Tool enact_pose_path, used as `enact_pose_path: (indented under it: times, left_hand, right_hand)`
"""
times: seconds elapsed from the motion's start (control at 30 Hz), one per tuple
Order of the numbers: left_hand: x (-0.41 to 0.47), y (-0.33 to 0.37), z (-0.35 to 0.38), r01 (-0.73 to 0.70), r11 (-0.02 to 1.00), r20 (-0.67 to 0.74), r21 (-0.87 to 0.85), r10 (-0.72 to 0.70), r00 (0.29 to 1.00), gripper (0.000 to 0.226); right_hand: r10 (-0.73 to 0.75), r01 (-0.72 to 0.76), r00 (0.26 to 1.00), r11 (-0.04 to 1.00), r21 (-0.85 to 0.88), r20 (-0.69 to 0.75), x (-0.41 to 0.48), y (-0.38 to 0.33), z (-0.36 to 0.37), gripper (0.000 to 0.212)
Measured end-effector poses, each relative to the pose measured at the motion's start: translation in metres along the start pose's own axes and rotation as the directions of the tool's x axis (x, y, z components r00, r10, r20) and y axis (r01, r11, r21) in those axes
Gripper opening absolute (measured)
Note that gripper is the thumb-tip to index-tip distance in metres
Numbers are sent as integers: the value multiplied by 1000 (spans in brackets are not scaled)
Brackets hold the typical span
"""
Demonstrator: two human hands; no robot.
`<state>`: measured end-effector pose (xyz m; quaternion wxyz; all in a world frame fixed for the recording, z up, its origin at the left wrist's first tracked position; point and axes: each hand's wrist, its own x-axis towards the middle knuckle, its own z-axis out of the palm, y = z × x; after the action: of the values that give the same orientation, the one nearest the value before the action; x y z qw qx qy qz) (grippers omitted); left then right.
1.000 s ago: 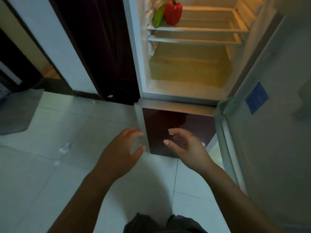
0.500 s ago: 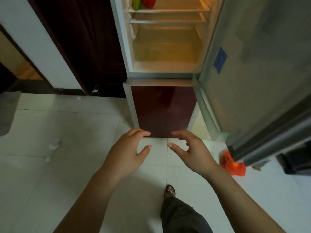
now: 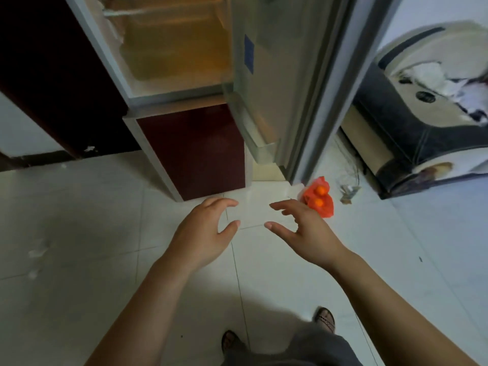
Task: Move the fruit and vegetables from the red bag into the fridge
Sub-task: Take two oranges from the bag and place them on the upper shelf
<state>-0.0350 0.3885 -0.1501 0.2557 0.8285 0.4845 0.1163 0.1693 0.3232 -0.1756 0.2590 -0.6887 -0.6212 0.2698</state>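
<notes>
Red bag [image 3: 318,200] on floor | left hand [image 3: 203,235], right hand [image 3: 303,231]: grips spread, seemingly empty

A home: an open fridge [image 3: 184,48] stands on a tiled floor [image 3: 79,233] (pale, glossy), beside a cushioned sofa [image 3: 422,114].

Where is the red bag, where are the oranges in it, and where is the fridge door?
red bag [image 3: 325,209]: head view, on its lower right plastic.
oranges [image 3: 321,190]: head view, on the upper orange's middle.
fridge door [image 3: 280,83]: head view, on its inner panel.
</notes>
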Motion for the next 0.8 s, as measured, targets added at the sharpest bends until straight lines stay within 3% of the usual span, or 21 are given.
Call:
enact_pose_path:
  times: [0.53,0.8]
  left_hand:
    - [113,267,192,-120,991,151,-53,127,980,38]
    - [166,316,237,-70,998,222,4,68,973,39]
  right_hand:
    - [197,-175,974,966,188,-108,-92,239,-203,38]
    - [203,-190,978,966,176,-59,-79,323,-268,36]
